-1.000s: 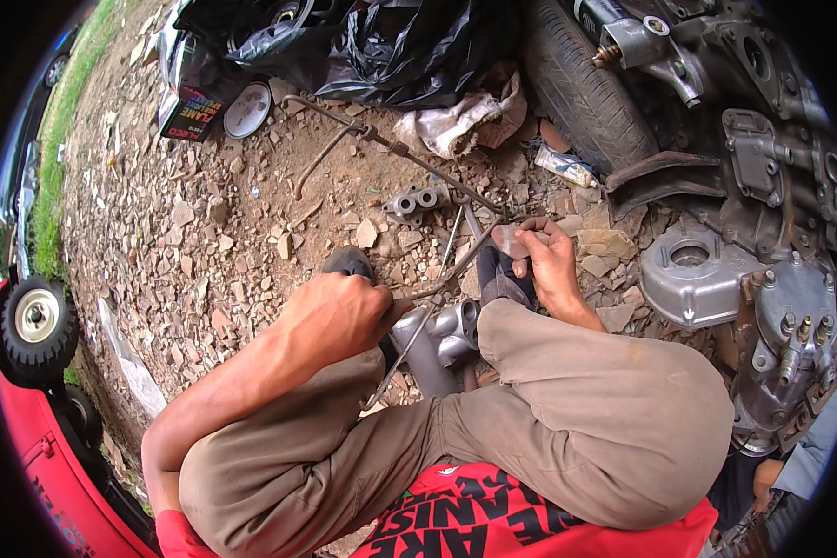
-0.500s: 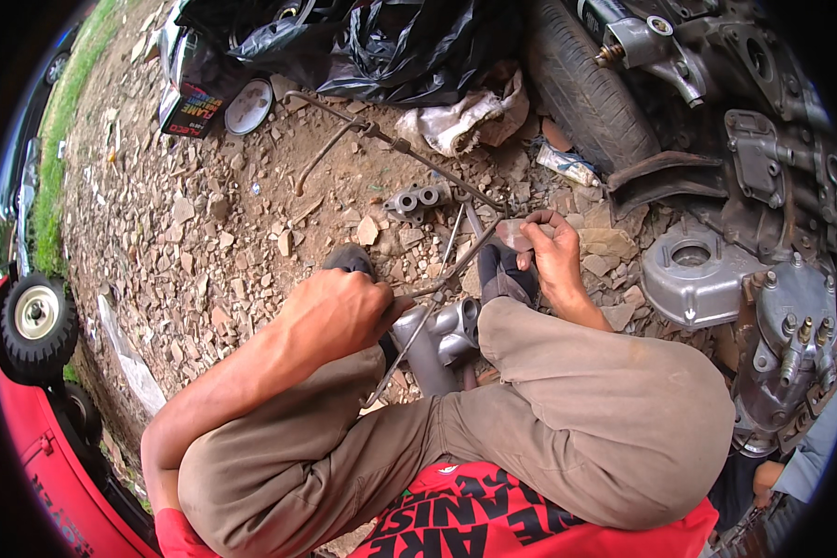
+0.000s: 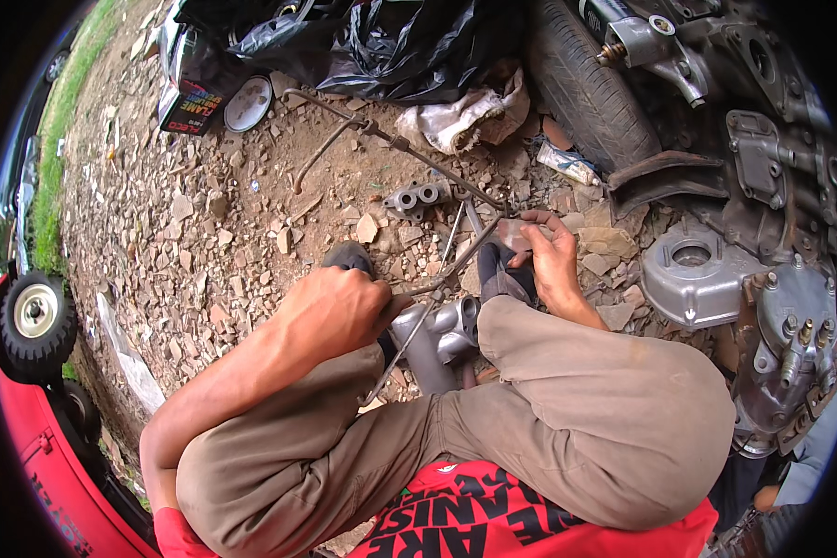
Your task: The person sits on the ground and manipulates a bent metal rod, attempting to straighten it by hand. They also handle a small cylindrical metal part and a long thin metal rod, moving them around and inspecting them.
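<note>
My left hand (image 3: 335,307) is closed around a thin, bent metal pipe assembly (image 3: 442,172) with branches and fittings, which slants from my lap up across the gravel. My right hand (image 3: 551,262) pinches a small, pale brownish flat piece (image 3: 513,234) at the pipe, beside a bend. Under the pipe, between my legs, is a grey metal elbow housing (image 3: 437,335). A small fitting with two bores (image 3: 417,200) lies on the ground beyond, near a thin rod (image 3: 453,231).
Black plastic bags (image 3: 363,46), a box (image 3: 184,88), a round lid (image 3: 248,104) and a tire (image 3: 595,102) sit ahead. Engine castings (image 3: 693,279) and a pump (image 3: 786,353) crowd the right. A person's sleeve (image 3: 804,474) shows lower right. A red vehicle (image 3: 37,446) is left.
My right fingers and the flat piece have shifted slightly up and along the pipe. My left hand stays closed on the pipe, with little movement.
</note>
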Available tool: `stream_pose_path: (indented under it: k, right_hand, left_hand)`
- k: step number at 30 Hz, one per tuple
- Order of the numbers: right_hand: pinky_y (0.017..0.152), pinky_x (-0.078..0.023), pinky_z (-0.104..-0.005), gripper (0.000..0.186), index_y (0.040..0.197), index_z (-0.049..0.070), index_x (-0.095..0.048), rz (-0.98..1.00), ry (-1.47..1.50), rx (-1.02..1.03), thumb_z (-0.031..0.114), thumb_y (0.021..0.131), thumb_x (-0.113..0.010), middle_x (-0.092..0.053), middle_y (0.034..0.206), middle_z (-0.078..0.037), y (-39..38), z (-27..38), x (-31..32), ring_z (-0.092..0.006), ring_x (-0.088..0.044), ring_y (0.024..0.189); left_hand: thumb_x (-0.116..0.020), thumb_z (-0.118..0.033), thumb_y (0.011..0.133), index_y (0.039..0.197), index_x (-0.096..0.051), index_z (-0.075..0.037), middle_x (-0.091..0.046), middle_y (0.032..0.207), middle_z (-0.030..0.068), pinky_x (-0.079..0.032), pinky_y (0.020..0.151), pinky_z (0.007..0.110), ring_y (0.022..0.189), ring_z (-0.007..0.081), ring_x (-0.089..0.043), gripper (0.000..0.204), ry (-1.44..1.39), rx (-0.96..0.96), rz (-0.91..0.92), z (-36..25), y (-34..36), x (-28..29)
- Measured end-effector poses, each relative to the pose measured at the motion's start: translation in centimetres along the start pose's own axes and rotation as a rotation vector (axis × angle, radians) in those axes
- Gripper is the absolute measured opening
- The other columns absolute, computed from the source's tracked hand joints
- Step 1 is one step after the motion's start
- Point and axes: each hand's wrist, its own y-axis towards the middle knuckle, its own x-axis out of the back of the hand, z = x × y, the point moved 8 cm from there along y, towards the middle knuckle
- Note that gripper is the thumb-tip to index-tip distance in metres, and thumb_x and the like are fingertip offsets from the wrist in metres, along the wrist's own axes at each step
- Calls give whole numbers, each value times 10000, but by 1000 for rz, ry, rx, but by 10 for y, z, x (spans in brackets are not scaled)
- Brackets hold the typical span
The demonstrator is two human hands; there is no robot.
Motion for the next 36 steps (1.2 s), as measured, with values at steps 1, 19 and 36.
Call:
stream_pose_path:
  k: [1,19,36]
  right_hand:
    - [476,-546,-276,148,1055,-23,-595,19,3,-16,35,930,-541,-660,883,-135,0,-3,0,-154,-613,561]
    - [497,-572,-318,141,982,-48,-614,50,-37,-67,46,928,-523,-671,874,-168,-2,-6,0,-186,-623,510]
    - [566,-566,-264,206,1079,-44,-668,254,-287,113,51,950,-539,-698,997,-131,-15,13,-15,-134,-661,734]
  left_hand:
    - [-557,-409,949,672,-678,-27,-613,592,190,-544,534,446,575,365,-653,488,6,3,2,0,1,0]
    - [-558,-406,953,659,-662,-24,-604,555,178,-536,501,439,536,354,-648,493,26,-28,-22,-1,0,-3]
    - [-562,-406,946,693,-686,-23,-619,601,193,-549,547,445,590,364,-660,475,13,9,14,1,1,-2]
